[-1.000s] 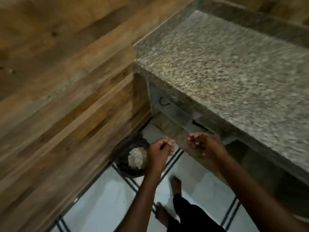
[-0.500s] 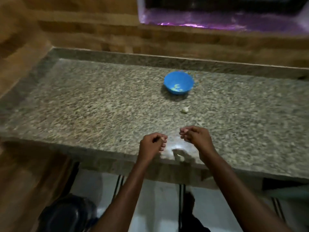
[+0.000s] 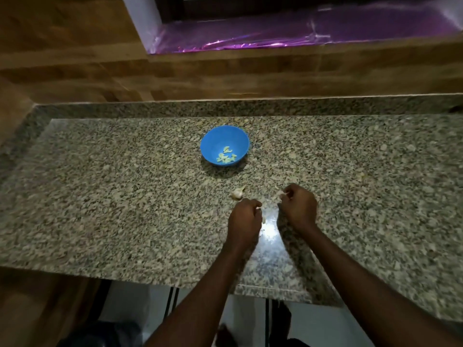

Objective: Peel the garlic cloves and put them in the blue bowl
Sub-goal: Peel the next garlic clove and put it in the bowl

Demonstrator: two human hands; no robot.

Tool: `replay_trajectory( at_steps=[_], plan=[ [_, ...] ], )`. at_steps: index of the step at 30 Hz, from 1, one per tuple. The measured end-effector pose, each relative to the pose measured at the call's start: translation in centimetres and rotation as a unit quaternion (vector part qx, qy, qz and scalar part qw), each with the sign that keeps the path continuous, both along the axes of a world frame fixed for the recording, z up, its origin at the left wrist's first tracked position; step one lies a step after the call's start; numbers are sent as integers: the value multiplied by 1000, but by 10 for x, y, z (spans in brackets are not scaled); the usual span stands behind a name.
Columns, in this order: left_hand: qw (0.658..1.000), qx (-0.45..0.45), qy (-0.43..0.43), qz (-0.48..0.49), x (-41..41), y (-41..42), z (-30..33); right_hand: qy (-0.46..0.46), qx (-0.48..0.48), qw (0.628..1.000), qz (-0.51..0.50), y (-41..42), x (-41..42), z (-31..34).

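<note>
Garlic piece (image 3: 238,193) lying on counter (image 3: 100,196) btwn blue bowl (image 3: 215,136) w/ peeled cloves (image 3: 226,156) & hands. Right hand (image 3: 299,206) pinching sth pale, prob. skin; left hand (image 3: 246,217) curling, contents unclear. Risk: dim light hiding leftover skin.

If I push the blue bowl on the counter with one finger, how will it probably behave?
The blue bowl looks like thin plastic holding only a few peeled cloves, so it is probably light. On the polished granite counter it would likely slide rather than tip.
</note>
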State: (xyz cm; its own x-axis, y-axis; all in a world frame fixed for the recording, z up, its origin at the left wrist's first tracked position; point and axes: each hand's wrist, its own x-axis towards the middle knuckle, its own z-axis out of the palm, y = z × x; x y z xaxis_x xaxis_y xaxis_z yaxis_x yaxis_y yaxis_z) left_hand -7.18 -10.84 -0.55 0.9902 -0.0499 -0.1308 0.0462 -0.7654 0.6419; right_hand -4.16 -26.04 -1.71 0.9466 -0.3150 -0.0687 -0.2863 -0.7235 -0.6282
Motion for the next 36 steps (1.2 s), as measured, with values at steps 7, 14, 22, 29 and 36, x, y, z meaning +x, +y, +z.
replay_trajectory(
  at_steps=[7,14,22,29,36],
  plan=[
    [997,50,-25,47,11,12,-12,20,-117,988,101,10,46,-11],
    [994,4,-21,108,15,48,-19,-39,43,996,68,49,91,32],
    [992,-14,-23,119,27,74,-22,-42,-31,978,204,125,164,72],
    [994,-76,7,83,23,68,-31,-58,15,988,145,95,115,57],
    [997,-28,11,-69,12,27,-35,94,148,984,21,27,22,7]
  ],
)
